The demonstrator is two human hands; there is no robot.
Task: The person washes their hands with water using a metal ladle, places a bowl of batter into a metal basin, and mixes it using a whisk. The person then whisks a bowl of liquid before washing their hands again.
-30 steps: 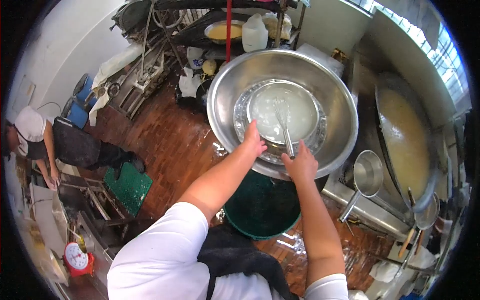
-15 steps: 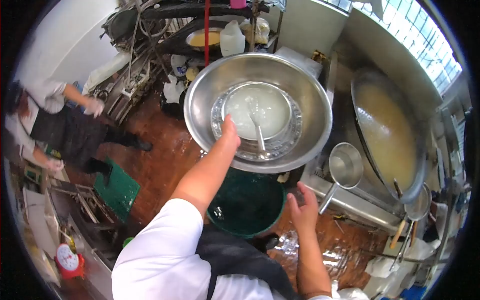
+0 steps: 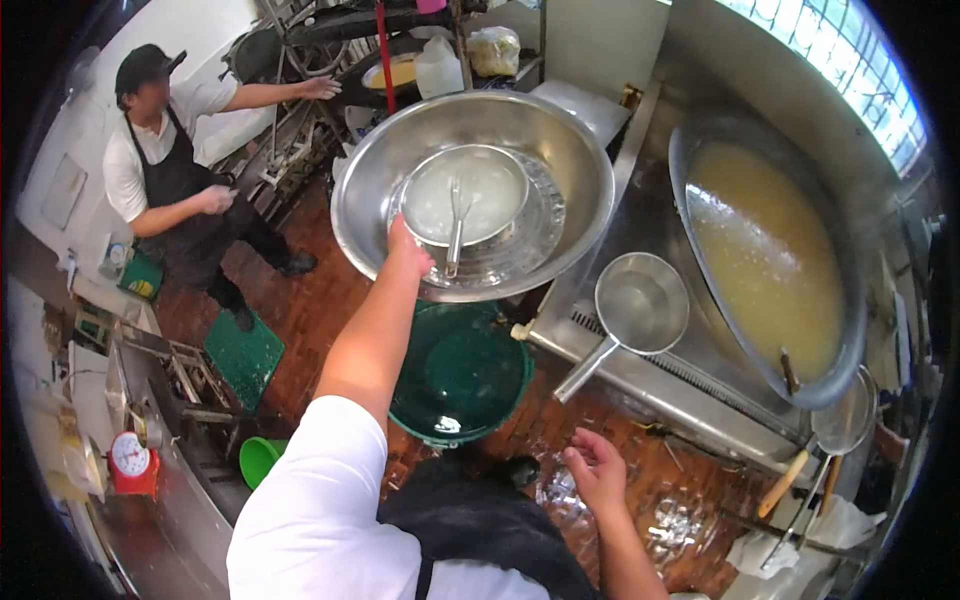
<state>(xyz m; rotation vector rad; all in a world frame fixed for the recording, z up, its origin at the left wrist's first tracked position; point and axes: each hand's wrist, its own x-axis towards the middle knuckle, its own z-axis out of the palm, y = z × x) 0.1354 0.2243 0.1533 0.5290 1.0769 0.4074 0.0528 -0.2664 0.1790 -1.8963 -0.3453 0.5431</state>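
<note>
My left hand reaches over the near left rim of a wide steel basin, beside the left edge of a smaller steel bowl. Its visible fingers are apart. The bowl holds a pale cloudy liquid and sits toward the left in the basin, with clear water around it. A whisk leans in the bowl, its handle toward me. Nothing is in my right hand, which hangs above the floor with its fingers loosely bent and apart.
Below the basin stands a dark green tub. To the right are a steel saucepan and a large pan of yellowish liquid. A co-worker stands at the left, near a green mat; a red scale is lower left.
My right hand has moved away from the whisk, down toward me. The small bowl has shifted left inside the basin. The co-worker has straightened up and extends an arm toward the shelf. The view has swung right.
</note>
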